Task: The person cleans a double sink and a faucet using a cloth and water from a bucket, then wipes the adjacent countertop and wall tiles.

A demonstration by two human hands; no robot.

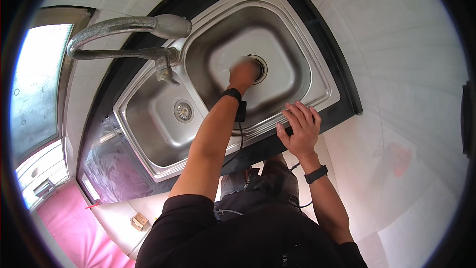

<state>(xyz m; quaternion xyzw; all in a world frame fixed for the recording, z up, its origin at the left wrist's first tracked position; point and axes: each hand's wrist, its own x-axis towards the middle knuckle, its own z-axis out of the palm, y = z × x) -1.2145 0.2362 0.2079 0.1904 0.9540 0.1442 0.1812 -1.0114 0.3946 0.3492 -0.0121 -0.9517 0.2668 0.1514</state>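
Note:
My left hand (243,71) reaches down into the larger bowl of a stainless steel double sink (282,93). It covers part of the round drain opening (263,70), and its fingers are blurred, so whether they grip anything is hidden. Over the front rim of the same bowl lies my right hand (301,130), fingers apart and holding nothing. To the left, the smaller bowl (145,108) has a metal strainer (183,111) seated in its drain.
A worn metal faucet (111,26) arches over the back left, its lever (167,74) above the smaller bowl. Black countertop (331,115) borders the sink. Wall tiles (394,63) rise at the right, and a window (42,89) is at the left. A small cardboard box (139,221) sits lower left.

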